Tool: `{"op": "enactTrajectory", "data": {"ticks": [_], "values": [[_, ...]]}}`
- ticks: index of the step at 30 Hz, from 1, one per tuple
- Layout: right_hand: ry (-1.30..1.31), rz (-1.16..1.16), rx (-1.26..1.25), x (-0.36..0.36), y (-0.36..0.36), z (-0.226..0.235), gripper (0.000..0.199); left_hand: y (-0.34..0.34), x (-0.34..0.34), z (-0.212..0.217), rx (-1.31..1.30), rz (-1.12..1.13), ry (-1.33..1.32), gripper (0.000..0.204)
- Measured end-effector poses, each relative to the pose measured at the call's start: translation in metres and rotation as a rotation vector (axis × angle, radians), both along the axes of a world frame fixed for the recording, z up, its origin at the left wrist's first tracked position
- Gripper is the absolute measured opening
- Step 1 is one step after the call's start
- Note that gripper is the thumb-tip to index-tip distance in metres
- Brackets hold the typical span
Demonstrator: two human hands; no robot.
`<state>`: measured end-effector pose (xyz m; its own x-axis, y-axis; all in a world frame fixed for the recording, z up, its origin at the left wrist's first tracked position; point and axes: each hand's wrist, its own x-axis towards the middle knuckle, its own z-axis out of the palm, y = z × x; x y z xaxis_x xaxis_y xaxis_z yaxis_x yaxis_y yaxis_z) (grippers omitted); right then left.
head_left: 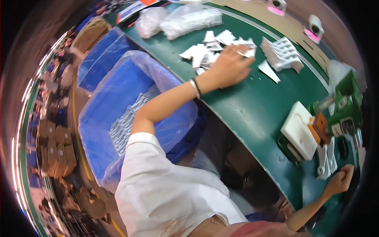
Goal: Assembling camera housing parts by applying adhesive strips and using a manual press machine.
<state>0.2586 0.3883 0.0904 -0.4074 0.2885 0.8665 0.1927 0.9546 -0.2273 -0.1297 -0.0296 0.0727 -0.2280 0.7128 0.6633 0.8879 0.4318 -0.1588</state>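
My left hand [230, 68] reaches over the bench at the edge of a loose pile of white plastic pieces [202, 53]. Its fingers are apart and slightly bent, and I see nothing held in them. One separate white piece [269, 72] lies to the right of it. My right hand [340, 181] is closed, low at the right, beside some pale curved plastic parts [325, 161]; what its fingers hold, if anything, is hidden. Just beyond those parts stands a green hand press [344, 112] with an orange-brown block [320, 128] and a white block [299, 130].
A row of white curved parts [282, 54] stands at the far right. Bubble-wrapped bundles [191, 21] lie at the bench's far left. Left of the bench, a blue lined bin [103, 114] holds pale stacked parts [128, 124]. The green bench's near edge [233, 134] runs diagonally.
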Motion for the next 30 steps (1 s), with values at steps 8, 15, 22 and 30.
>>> {"op": "enactTrajectory", "data": {"ticks": [8,15,22,30], "values": [[-0.144,0.314,0.436,-0.024,-0.159,0.038,0.011,-0.012,-0.007,-0.009,-0.148,0.142,-0.198,0.029],[-0.54,0.592,0.425,-0.151,-0.233,0.058,0.014,-0.016,-0.004,-0.005,0.054,0.034,-0.172,0.017],[-0.725,0.467,0.29,-0.27,-0.219,0.014,0.015,-0.006,0.008,0.005,0.194,-0.116,-0.07,0.011],[-1.022,0.507,0.016,-0.306,-0.24,-0.01,0.045,0.003,0.014,0.018,0.236,-0.194,-0.127,0.009]]}}
